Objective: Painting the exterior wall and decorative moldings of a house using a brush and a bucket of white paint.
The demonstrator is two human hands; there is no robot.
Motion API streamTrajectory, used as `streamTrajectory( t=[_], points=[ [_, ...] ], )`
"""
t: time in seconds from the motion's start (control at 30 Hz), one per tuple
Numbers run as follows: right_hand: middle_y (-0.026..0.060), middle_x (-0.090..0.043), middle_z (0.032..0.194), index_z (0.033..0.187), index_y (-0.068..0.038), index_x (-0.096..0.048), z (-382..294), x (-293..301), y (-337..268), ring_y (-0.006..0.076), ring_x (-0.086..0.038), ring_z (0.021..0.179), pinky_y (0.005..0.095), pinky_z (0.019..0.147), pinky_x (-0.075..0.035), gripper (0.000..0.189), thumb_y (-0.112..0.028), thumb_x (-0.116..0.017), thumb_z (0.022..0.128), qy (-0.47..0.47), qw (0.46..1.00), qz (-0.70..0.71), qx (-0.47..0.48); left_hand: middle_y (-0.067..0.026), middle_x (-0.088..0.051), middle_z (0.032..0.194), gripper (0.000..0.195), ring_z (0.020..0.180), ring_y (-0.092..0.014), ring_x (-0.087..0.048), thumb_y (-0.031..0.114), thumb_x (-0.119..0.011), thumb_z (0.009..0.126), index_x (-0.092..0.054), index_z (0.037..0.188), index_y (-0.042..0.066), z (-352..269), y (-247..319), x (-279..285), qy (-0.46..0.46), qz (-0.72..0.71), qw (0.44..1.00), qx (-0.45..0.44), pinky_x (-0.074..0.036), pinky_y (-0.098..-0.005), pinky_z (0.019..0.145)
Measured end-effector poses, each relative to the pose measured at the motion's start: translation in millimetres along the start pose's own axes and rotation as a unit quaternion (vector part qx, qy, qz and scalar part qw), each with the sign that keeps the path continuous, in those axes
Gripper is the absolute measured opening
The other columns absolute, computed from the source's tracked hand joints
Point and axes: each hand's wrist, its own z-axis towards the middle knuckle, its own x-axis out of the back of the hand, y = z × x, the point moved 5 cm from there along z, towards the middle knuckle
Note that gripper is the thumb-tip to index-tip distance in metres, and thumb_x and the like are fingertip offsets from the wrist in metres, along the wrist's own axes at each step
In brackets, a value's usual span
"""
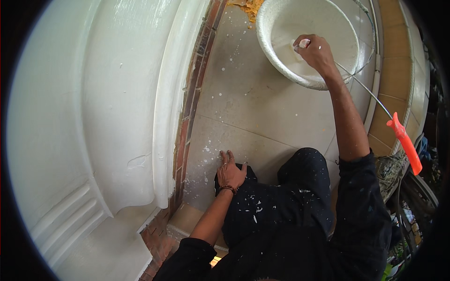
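Observation:
My right hand (314, 52) is closed around a whitish, paint-covered handle (304, 43) over the mouth of a white-coated bucket (281, 63); what the handle belongs to is mostly hidden by the hand. Pale paint lies inside the bucket. My left hand (231, 172), with a beaded bracelet at the wrist, rests on my knee, fingers spread and holding nothing. Right of the bucket, a paint roller's metal rod runs from the bucket rim to an orange plastic handle (407, 147), which no hand touches.
A white moulded wall (119, 91) with a brick-patterned strip (191, 105) along its foot stands at left. White paint drops dot the tiled floor (260, 109). Orange-yellow flakes (251, 8) lie at the top. A pipe (375, 77) and a tan tiled edge (392, 77) run along the right, near plants.

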Motion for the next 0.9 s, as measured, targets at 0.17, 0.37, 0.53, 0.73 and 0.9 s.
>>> streamTrajectory(
  t=[0.17, 0.37, 0.53, 0.73, 0.9],
  points=[
    [0.013, -0.071, 0.075, 0.097, -0.009, -0.08, -17.0, 39.1, -30.6, 0.0224, -0.065, 0.067, 0.0355, 0.068, -0.053, 0.014, -0.018, -0.074, 0.087, 0.007, 0.998, 0.065, -0.023, -0.0261, -0.018, 0.171, 0.09, 0.15, -0.037, -0.04, 0.053, -0.059, 0.098, -0.026, 0.164, 0.002, 1.7, -0.5, 0.2, -0.002, 0.004, 1.0, 0.001, -0.035, -0.0447, 0.121],
    [0.0035, -0.075, 0.083, 0.104, -0.007, -0.078, -81.1, 101.1, -77.8, 0.0107, -0.07, 0.079, 0.0267, 0.073, -0.054, 0.012, -0.012, -0.075, 0.094, 0.178, 0.968, 0.167, 0.053, -0.0269, -0.017, 0.171, 0.09, 0.155, -0.036, -0.032, 0.051, -0.06, 0.098, -0.025, 0.164, 0.001, 2.3, -4.2, -0.5, -0.008, -0.012, 1.0, 0.006, -0.032, -0.0441, 0.122],
    [0.007, -0.077, 0.097, 0.104, -0.009, -0.077, -79.5, 59.3, -55.8, 0.0187, -0.073, 0.087, 0.0328, 0.081, -0.056, 0.017, -0.002, -0.074, 0.09, 0.126, 0.992, 0.007, -0.004, -0.0269, -0.015, 0.172, 0.089, 0.156, -0.036, -0.029, 0.048, -0.061, 0.097, -0.025, 0.164, 0.001, 2.5, -3.4, 0.0, -0.01, -0.027, 1.0, 0.002, -0.031, -0.045, 0.123],
    [0.0066, -0.078, 0.106, 0.109, -0.008, -0.077, -111.3, 84.9, -54.6, 0.0142, -0.072, 0.096, 0.0297, 0.088, -0.057, 0.015, -0.006, -0.075, 0.095, 0.251, 0.96, 0.077, 0.096, -0.0252, -0.016, 0.172, 0.089, 0.156, -0.035, -0.029, 0.048, -0.061, 0.097, -0.026, 0.164, 0.002, 0.8, -4.9, -2.1, 0.0, -0.035, 0.999, -0.001, -0.032, -0.0461, 0.122],
    [0.0048, -0.078, 0.107, 0.11, -0.005, -0.077, -107.3, 68.9, -46.2, 0.0139, -0.073, 0.097, 0.0298, 0.089, -0.057, 0.014, -0.004, -0.074, 0.096, 0.15, 0.988, 0.023, -0.028, -0.0244, -0.015, 0.173, 0.088, 0.156, -0.035, -0.03, 0.048, -0.06, 0.098, -0.025, 0.164, 0.002, 2.3, -6.4, -5.0, -0.013, -0.03, 0.999, 0.007, -0.031, -0.0468, 0.122]
  ],
)
